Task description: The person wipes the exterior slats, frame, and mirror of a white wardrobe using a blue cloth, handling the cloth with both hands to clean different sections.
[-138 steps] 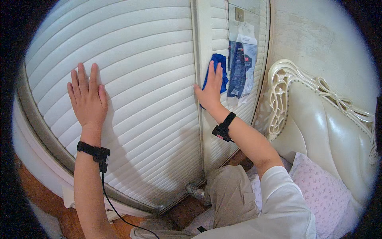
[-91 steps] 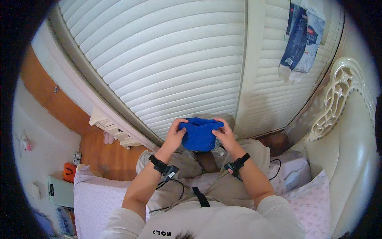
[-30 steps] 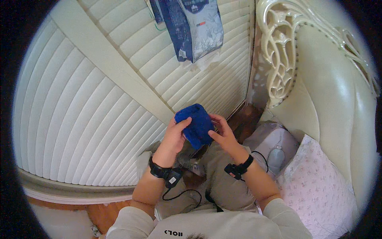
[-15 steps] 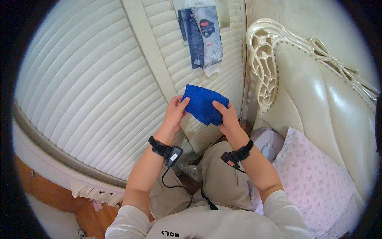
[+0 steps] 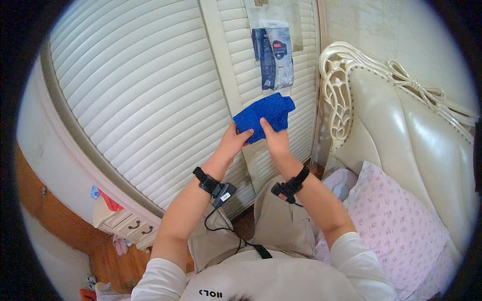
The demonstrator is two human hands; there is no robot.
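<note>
Out in front of me a folded blue cloth (image 5: 262, 114), rough like a towel, is held up between both hands. My left hand (image 5: 236, 142) grips its lower left corner, thumb on top and the other fingers mostly hidden under it. Closed on the cloth's lower right part is my right hand (image 5: 276, 139), its thumb pressed on the upper face. The two thumbs lie close together. One end of the cloth sticks out as a flap at the upper right. Each wrist carries a black strap with a small box.
Slatted white doors (image 5: 145, 85) stand ahead, with blue and white packets (image 5: 277, 55) fixed on them. On my right are a cream padded headboard (image 5: 386, 115) and a pink floral pillow (image 5: 396, 226). A white drawer cabinet (image 5: 133, 226) stands at the lower left.
The cloth has turned, its right end now higher. My right hand has moved left, closer to my left hand. The view has shifted, showing more of the cabinet.
</note>
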